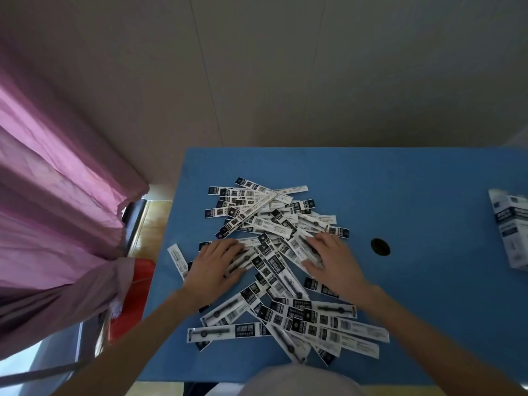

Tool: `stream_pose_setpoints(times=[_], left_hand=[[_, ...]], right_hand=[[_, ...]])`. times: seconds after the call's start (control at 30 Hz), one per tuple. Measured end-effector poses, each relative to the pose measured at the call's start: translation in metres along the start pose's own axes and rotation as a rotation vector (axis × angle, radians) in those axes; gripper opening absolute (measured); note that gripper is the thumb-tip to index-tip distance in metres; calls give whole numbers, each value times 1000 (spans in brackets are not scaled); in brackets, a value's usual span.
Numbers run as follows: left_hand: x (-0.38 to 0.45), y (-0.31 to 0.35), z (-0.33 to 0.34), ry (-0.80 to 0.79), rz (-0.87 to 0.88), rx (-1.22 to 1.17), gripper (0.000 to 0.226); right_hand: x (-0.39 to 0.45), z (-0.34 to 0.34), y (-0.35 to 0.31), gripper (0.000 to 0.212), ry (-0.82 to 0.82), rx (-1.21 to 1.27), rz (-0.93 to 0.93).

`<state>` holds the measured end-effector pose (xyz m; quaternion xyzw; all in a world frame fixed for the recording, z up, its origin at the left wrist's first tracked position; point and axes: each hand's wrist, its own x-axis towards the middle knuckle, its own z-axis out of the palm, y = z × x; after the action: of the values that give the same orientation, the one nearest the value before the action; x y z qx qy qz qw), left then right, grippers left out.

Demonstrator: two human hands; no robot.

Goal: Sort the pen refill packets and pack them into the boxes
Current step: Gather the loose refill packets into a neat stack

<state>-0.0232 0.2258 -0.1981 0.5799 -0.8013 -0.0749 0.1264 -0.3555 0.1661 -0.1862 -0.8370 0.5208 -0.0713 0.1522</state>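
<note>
A loose heap of black-and-white pen refill packets (pixel 274 224) is spread over the middle of the blue table (pixel 414 195). My left hand (pixel 214 267) lies flat on the left side of the heap, fingers apart, pressing on packets. On the right side rests my right hand (pixel 331 261), also flat with fingers spread over packets. Neither hand grips anything. A white and dark box (pixel 511 227) lies at the table's right edge, partly cut off by the frame.
A round cable hole (pixel 380 246) sits in the table right of my right hand. A pink curtain (pixel 57 210) hangs at the left, beside a red object (pixel 134 295). The wall stands just behind the table.
</note>
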Motion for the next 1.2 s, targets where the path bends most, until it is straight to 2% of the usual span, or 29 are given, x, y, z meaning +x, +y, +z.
stream_pose_setpoints(times=[0.13, 0.27, 0.47, 0.57, 0.7, 0.93, 1.2], left_hand=[[12, -1, 0, 9, 22, 5, 42], [26, 6, 0, 25, 28, -9, 28], [34, 9, -7, 61, 13, -27, 39], [17, 2, -13, 108, -73, -48, 45], [-15, -14, -12, 67, -88, -29, 49], [-9, -14, -5, 57, -56, -31, 31], [16, 5, 2, 65, -7, -71, 40]], right_hand=[[-1, -8, 8, 49, -50, 57, -50], [6, -11, 0, 42, -30, 80, -92], [29, -11, -17, 48, 19, 56, -76], [14, -10, -10, 61, 47, 119, 24], [-19, -1, 15, 69, 45, 119, 59], [-17, 1, 22, 43, 72, 75, 27], [8, -5, 14, 46, 79, 75, -51]])
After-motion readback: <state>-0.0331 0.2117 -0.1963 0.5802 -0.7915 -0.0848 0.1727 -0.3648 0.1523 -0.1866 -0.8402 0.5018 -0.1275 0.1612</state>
